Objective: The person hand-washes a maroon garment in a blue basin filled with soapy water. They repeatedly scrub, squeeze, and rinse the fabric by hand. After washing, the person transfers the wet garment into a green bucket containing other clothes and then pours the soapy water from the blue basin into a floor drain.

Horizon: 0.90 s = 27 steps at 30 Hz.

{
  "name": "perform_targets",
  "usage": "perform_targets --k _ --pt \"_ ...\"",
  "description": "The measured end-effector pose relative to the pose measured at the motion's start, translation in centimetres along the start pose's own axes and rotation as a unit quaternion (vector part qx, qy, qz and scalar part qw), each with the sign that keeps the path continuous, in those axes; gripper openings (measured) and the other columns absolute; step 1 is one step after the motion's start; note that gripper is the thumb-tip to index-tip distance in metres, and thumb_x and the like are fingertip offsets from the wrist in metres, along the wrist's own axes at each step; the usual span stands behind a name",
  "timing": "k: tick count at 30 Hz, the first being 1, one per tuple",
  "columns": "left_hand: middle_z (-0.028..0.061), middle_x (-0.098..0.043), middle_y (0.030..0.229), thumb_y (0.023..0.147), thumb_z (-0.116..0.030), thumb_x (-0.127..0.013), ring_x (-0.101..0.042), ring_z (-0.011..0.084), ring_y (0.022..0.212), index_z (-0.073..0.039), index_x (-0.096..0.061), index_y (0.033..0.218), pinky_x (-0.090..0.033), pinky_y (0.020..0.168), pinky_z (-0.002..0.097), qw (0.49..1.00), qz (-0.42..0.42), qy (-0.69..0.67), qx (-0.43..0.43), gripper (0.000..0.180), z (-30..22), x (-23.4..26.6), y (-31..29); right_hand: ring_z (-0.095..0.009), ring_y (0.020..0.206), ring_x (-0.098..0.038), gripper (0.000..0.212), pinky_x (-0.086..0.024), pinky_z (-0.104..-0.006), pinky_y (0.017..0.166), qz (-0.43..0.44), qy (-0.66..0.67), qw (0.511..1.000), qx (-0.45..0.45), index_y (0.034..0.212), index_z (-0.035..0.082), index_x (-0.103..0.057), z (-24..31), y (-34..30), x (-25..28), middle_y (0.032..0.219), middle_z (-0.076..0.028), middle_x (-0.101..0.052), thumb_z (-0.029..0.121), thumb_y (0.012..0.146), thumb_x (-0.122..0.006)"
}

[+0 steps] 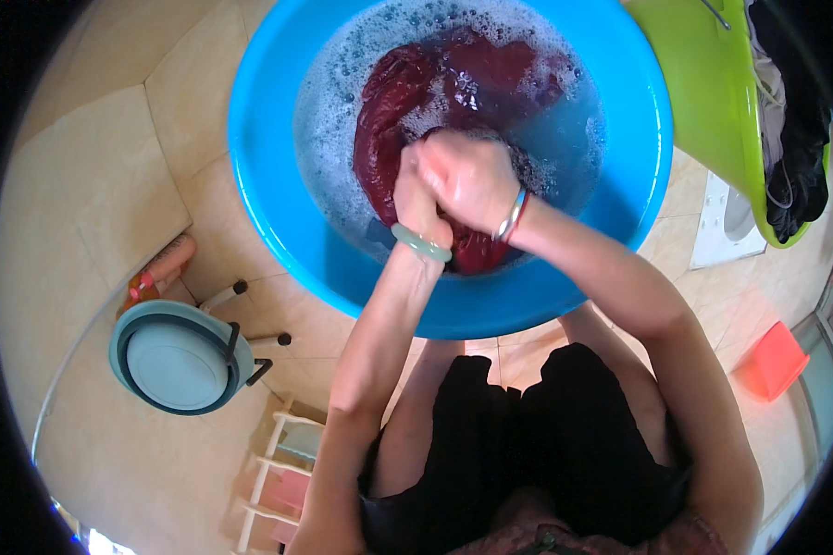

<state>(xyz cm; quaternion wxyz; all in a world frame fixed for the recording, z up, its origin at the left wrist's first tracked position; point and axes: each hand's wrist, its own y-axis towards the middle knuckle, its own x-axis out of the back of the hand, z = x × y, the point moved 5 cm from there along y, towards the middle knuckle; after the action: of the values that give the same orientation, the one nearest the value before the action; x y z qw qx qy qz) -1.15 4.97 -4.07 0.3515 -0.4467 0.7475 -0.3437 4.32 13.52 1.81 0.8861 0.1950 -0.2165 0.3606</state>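
A dark red garment lies soaked in soapy water inside a large blue basin. Part of it floats near the far side, and another part bunches under my wrists. My left hand, with a pale green bangle at its wrist, is closed on the wet cloth. Pressed against it is my right hand, also closed on the cloth, with a silver bangle and a red cord at its wrist. The fingers of both hands are partly hidden where they meet. White suds surround the cloth.
At the right, a green tub holds dark clothes, beside a white floor toilet. A red plastic container stands further down. On the left are a blue-grey folding basin and a white rack.
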Motion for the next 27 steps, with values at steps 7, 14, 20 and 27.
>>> perform_targets --k 7,14,20,27 --pt "0.0101 -0.05 0.136 0.096 -0.032 -0.056 -0.05 0.0229 0.121 -0.002 -0.048 0.133 -0.038 0.106 0.0362 0.978 0.115 -0.13 0.116 0.049 -1.0 -2.1 1.6 -0.039 0.082 -0.06 0.028 -0.048 -0.0451 0.068 -0.108 -0.137 0.968 -0.179 0.089 0.004 -0.058 -12.8 1.2 3.2 0.091 -0.018 -0.061 0.031 0.094 -0.055" --pt "0.0083 -0.054 0.13 0.091 -0.021 -0.065 -0.052 0.0234 0.118 -0.008 -0.048 0.132 -0.04 0.104 0.0387 0.993 0.081 -0.09 0.004 0.046 0.1 0.2 3.4 -0.038 0.091 -0.063 0.03 -0.052 -0.0488 0.072 0.157 -0.189 0.935 -0.257 0.101 0.009 -0.055 -12.4 -0.2 -0.2 0.094 -0.018 -0.06 0.038 0.093 -0.053" --pt "0.0114 -0.059 0.123 0.094 -0.021 -0.056 -0.058 0.0234 0.111 0.0 -0.05 0.131 -0.043 0.103 0.0371 0.905 0.415 -0.062 -0.066 0.043 -1.8 0.5 2.0 -0.03 0.076 -0.062 0.016 -0.052 -0.0388 0.063 0.05 0.058 0.997 -0.021 0.091 0.011 -0.059 2.3 -0.8 0.3 0.085 -0.01 -0.057 0.02 0.083 -0.069" --pt "0.0138 -0.057 0.128 0.1 -0.012 -0.037 -0.056 0.0222 0.116 0.002 -0.051 0.129 -0.046 0.1 0.0346 0.964 0.244 -0.099 -0.034 0.035 -2.9 -2.3 -1.7 -0.014 0.063 -0.057 0.023 -0.047 -0.0267 0.048 0.013 -0.059 0.988 0.145 0.073 0.013 -0.054 7.8 -0.5 0.4 0.075 0.0 -0.049 0.029 0.078 -0.069"
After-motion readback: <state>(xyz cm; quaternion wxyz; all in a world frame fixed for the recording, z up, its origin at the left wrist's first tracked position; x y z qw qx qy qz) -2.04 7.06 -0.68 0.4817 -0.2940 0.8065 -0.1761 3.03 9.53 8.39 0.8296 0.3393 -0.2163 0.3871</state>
